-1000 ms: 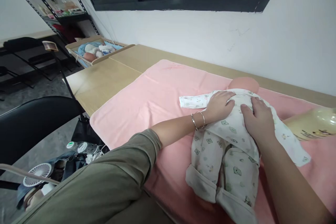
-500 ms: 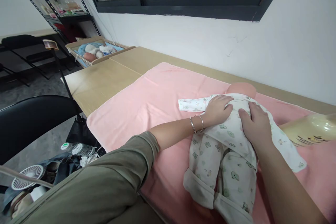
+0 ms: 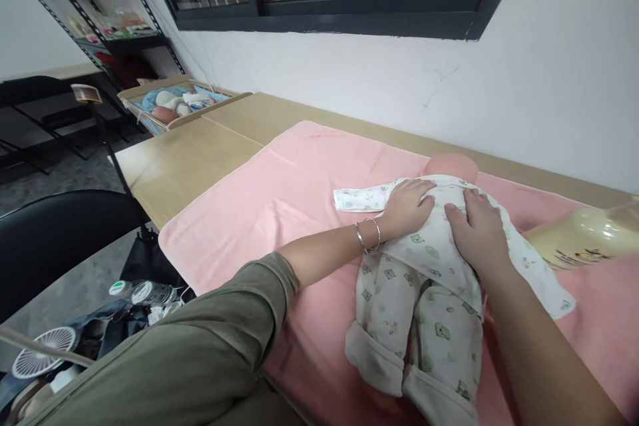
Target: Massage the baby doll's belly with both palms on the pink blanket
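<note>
Across the soft pink cotton-like blanket (image 3: 239,203) on the pale wooden bench (image 3: 200,160), in the head view, see a baby doll with a round bare head (image 3: 452,166), dressed in a white shirt with small green prints (image 3: 434,256) and matching rolled-cuff trousers (image 3: 387,299). Lies with legs towards the near side; cannot tell whether face up or face down. On the shirt, below the neckline, find the left hand (image 3: 408,208) and the right hand (image 3: 478,229), side by side and slightly apart, with fingers released and laid over the cloth, thumbs out; cannot tell whether pinching any fabric at the tips. Could ruck or twist the shirt by pressing and sliding both palms at once, with so little slack beneath them. Might snag the loose fabric on the thin silver bracelets (image 3: 368,236), so close to the shirt's side. Could drag the blanket along by rubbing the rolled olive-green sleeve (image 3: 219,339) over its near part. Might nudge the shiny pale-yellow object (image 3: 584,239), just beside the shirt's outstretched right-hand sleeve (image 3: 549,283), by swinging the right forearm outward. Could tilt or turn the head by pushing unevenly at the shoulders, with no visible support around it.
</note>
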{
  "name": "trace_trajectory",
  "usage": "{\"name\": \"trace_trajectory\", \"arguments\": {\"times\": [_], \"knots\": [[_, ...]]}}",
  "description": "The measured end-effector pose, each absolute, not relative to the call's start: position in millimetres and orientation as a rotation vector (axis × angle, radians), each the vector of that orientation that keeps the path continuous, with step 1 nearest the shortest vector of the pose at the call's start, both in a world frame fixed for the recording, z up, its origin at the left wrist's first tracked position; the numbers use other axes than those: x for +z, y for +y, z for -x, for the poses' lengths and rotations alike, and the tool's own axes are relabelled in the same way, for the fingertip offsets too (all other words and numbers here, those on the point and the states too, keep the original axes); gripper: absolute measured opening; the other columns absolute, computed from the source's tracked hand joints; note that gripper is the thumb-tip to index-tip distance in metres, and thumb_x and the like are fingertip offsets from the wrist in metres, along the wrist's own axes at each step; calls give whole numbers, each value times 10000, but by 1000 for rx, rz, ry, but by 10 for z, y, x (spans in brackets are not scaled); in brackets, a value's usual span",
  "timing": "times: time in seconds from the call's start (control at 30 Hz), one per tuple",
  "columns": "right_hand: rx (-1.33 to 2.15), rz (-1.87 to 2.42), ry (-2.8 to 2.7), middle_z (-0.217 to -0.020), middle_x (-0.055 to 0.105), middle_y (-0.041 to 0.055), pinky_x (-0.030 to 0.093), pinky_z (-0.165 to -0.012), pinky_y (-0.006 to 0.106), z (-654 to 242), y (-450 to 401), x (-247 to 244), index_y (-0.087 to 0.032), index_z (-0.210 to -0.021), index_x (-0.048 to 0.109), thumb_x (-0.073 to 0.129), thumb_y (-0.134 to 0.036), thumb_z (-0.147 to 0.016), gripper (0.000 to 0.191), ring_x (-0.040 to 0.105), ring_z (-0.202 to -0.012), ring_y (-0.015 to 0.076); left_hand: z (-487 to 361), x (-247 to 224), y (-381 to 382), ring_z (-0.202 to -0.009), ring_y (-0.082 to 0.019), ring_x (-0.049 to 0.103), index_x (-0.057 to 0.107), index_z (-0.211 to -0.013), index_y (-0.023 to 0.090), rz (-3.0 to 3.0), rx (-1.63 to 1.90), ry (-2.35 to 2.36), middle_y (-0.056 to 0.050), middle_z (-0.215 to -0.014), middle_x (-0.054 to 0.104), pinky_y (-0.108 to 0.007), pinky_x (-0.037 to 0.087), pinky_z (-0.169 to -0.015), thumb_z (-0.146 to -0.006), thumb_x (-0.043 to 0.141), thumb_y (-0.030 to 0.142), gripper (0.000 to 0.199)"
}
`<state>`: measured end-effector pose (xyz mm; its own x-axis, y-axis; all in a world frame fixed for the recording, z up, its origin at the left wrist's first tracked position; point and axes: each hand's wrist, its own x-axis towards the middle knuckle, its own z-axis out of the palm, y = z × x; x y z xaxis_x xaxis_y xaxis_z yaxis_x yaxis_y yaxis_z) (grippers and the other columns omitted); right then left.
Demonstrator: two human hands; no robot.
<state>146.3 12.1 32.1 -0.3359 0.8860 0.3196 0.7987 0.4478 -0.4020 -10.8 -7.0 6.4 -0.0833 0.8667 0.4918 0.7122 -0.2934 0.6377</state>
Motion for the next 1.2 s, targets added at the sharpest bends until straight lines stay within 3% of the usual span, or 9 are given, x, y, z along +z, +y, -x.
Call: {"name": "trace_trajectory", "arguments": {"times": [0.07,0.23,0.5,0.63,0.8,0.93,1.07,1.2], "knots": [[244,1396,-2203,-1531,483,264,255,-1212,631,-1478,161,264,-94,-1348,529,309,-484,-899,634,384,-1483,404,103,42,-52,-1303,-220,589,688,-1249,181,-2002,1335,1739,-79,-1364,692,-395,421,-1202,-951,445,225,388],[202,1351,-2202,-1517,515,246,301,-1214,574,-1517,125,210,-54,-1434,509,341,-429,-955,632,449,-1450,359,57,4,-73,-1271,-229,615,693,-1221,160,-1925,1393,1739,-100,-1327,708,-423,415,-1205,-923,448,192,387],[242,1551,-2249,-1650,363,147,203,-1287,513,-1501,18,285,-128,-1573,374,309,-467,-1035,639,291,-1565,280,57,-57,-90,-1244,-260,622,703,-1183,183,-1867,1510,1669,-107,-1285,718,-451,427,-1184,-884,442,265,406],[233,1498,-2400,-1682,261,188,181,-1290,542,-1550,-28,403,-64,-1600,295,325,-476,-1040,696,180,-1598,314,50,-44,-125,-1230,-273,629,702,-1182,176,-1878,1524,1675,-124,-1282,716,-475,437,-1174,-893,419,282,418],[52,1343,-2537,-1644,314,254,197,-1299,506,-1403,-247,444,43,-1554,351,342,-273,-1019,622,241,-1577,332,65,-67,-119,-1286,-288,604,693,-1201,162,-2034,1483,1698,-135,-1303,707,-518,424,-1188,-898,412,266,426],[31,1217,-2514,-1604,408,232,196,-1307,483,-1281,-289,370,40,-1521,423,367,-155,-963,594,293,-1561,308,103,-113,-110,-1469,-284,456,670,-1253,140,-2208,1465,1641,-132,-1436,633,-529,312,-1268,-910,391,237,453],[239,1233,-2467,-1649,355,166,201,-1305,489,-1456,-16,387,-37,-1566,384,367,-251,-1003,602,273,-1573,280,108,-146,-76,-1526,-287,379,580,-1389,135,-2186,1433,1628,-151,-1544,532,-533,257,-1291,-928,414,269,508],[246,1581,-2272,-1617,363,263,264,-1272,487,-1513,16,417,60,-1542,362,363,-415,-1040,691,326,-1541,347,101,-187,-28,-1539,-308,355,500,-1476,119,-2066,1403,1655,-180,-1590,468,-543,234,-1295,-930,449,341,591]]}}
